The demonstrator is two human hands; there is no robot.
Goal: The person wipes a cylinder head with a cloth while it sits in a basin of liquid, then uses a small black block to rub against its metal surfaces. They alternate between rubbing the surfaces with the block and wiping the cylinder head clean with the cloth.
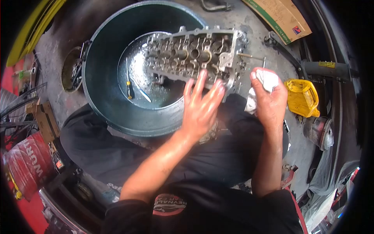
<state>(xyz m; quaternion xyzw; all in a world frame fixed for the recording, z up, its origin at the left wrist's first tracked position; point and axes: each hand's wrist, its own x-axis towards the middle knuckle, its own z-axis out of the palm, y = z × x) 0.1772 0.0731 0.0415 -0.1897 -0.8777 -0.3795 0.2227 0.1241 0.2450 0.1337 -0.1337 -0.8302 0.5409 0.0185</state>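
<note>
A metal cylinder head (187,54) with rows of round bores lies across the right side of a large dark green tub (101,74). My left hand (201,107) is at its lower edge, fingers spread and holding nothing. My right hand (270,97) is closed around a crumpled white cloth (267,80), to the right of the cylinder head. Just above that hand, a thin metal rod with a crossbar (251,57) extends from the head's right end. Inside the tub lie a yellow-handled screwdriver (129,89) and a slim light-coloured tool (141,90).
A yellow jug (302,96) stands right of my right hand, with a metal can (317,130) below it. Cardboard (280,19) lies at the upper right. A small container of parts (72,70) is left of the tub, a red bag (29,165) lower left.
</note>
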